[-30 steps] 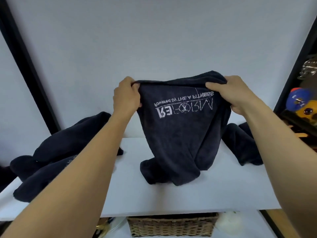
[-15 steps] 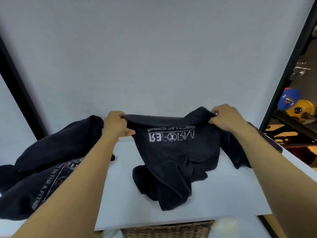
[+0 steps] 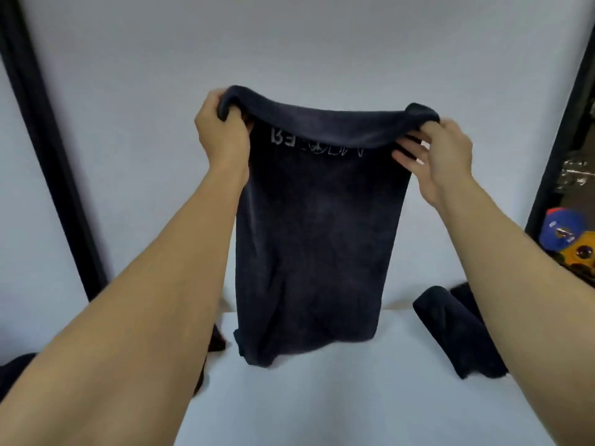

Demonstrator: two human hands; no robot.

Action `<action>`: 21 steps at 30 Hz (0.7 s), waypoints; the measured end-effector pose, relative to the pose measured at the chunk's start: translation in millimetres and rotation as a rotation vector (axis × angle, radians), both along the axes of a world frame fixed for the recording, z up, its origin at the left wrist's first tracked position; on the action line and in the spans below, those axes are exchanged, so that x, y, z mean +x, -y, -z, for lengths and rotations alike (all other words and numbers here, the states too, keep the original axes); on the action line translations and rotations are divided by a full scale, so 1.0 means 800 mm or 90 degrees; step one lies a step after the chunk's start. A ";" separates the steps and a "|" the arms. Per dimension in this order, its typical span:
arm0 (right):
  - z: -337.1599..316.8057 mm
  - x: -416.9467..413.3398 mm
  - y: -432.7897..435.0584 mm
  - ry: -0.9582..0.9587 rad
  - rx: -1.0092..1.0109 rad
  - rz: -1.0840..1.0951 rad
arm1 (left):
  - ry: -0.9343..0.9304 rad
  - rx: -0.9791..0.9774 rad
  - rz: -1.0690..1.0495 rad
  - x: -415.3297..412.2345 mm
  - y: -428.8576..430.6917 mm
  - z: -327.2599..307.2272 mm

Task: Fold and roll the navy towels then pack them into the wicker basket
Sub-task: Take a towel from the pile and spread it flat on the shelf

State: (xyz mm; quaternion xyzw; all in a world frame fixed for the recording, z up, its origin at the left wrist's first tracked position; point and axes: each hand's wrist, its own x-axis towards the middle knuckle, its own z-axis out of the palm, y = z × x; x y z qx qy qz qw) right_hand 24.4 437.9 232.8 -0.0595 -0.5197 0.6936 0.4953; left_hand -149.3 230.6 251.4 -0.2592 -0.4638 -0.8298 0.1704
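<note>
Pale wall (image 3: 128, 91) filled the background above a white table (image 3: 354, 403). A navy towel (image 3: 315, 236) hung upright between the two raised hands, its lower edge down at the tabletop (mirrored white lettering peeked from under the folded-over top edge). A second towel (image 3: 450, 336) lay crumpled at the table's right. The left hand (image 3: 222, 133) clenched the top left corner in its fist. The right hand (image 3: 447, 156) pinched the top right corner, its other fingers loosely spread.

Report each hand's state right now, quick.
Left hand: closed, gripping the navy towel at its upper left corner.
Right hand: pinching the same towel's upper right corner.
</note>
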 end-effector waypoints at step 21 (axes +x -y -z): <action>0.181 0.244 0.197 0.442 0.052 0.132 | 0.135 -0.294 -0.042 0.195 0.236 0.238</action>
